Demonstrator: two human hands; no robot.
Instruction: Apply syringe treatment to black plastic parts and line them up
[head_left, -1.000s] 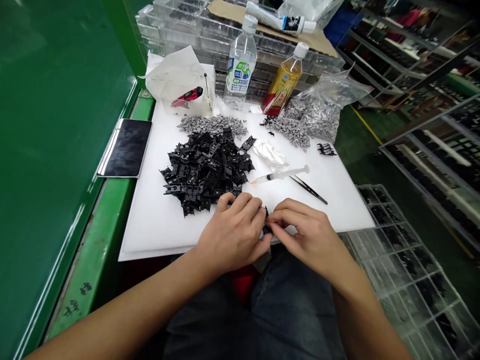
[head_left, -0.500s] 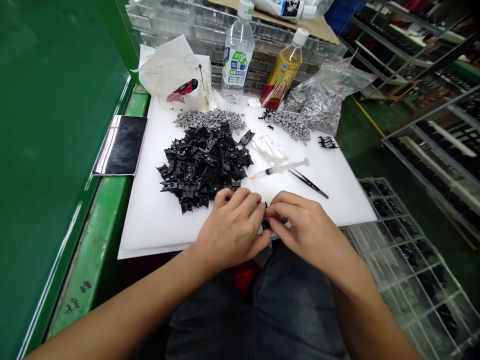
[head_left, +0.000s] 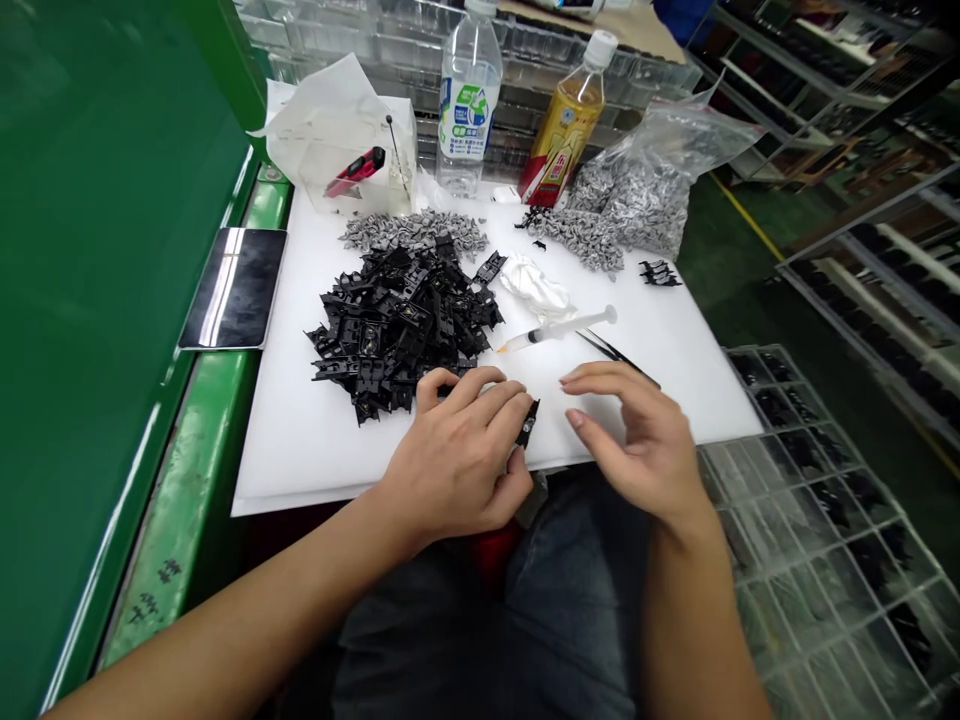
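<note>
My left hand is shut on a small black plastic part, pinching it between thumb and fingertips at the edge of a white plastic board. Its knuckles sit just beside a heap of black plastic parts. My right hand hovers over the board with its fingers apart, holding nothing. Close above those fingers lie metal tweezers, their far end hidden behind my right hand. A syringe with an orange tip rests beyond them, next to a crumpled white cloth.
Grey small parts lie in a loose pile and a plastic bag at the board's far side, near two bottles. A tablet rests on the green bench at left. A clear tray of black parts sits at lower right.
My right hand has let go of the black part and moved right, fingers spread. My left hand keeps the part. The view has tilted slightly, shifting the table upward.
</note>
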